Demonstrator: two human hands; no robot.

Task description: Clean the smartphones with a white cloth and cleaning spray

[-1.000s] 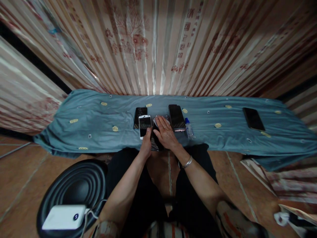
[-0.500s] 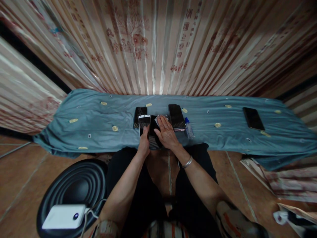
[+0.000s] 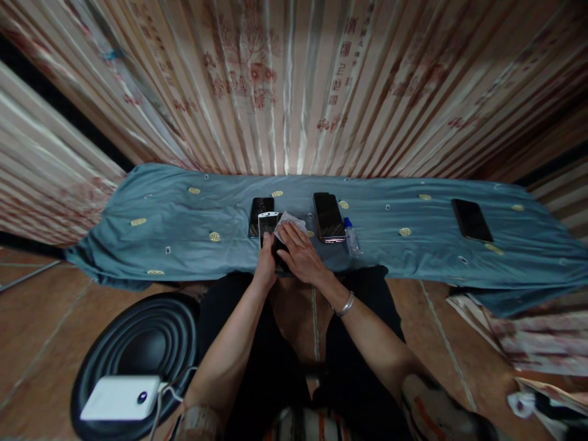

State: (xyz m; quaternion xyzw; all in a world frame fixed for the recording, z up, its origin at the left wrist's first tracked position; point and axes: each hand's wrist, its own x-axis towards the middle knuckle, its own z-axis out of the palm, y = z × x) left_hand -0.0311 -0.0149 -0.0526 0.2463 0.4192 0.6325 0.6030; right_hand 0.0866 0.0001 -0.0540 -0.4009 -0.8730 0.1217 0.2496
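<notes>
Both hands meet at the near edge of the blue cloth [image 3: 160,233], over a dark phone [image 3: 278,254] lying there. Left hand [image 3: 266,266] grips that phone's near-left edge, fingers curled round it, thumb up along the side. Right hand [image 3: 298,254] lies palm-down across the same phone, fingertips pinching a white wipe [image 3: 287,222] whose crumpled corner sticks out just beyond the fingers; most of the phone's face is hidden under the hand. Touching the far side of the grip: a white-framed phone [image 3: 267,222], screen up, its lower end tucked behind the left thumb. Just beyond and left of that, a black phone [image 3: 258,211] partly overlapped by the white one. To the right of the grip, near but apart, a larger black phone [image 3: 328,217] with a small clear bottle [image 3: 351,237] with a blue cap lying just beside it. Well apart to the far right, another black phone [image 3: 471,220] alone on the cloth. A metal bracelet [image 3: 345,304] on the right wrist. Below left of the arms, a round black stool [image 3: 138,343] carries a white power bank [image 3: 120,398] with a cable.
</notes>
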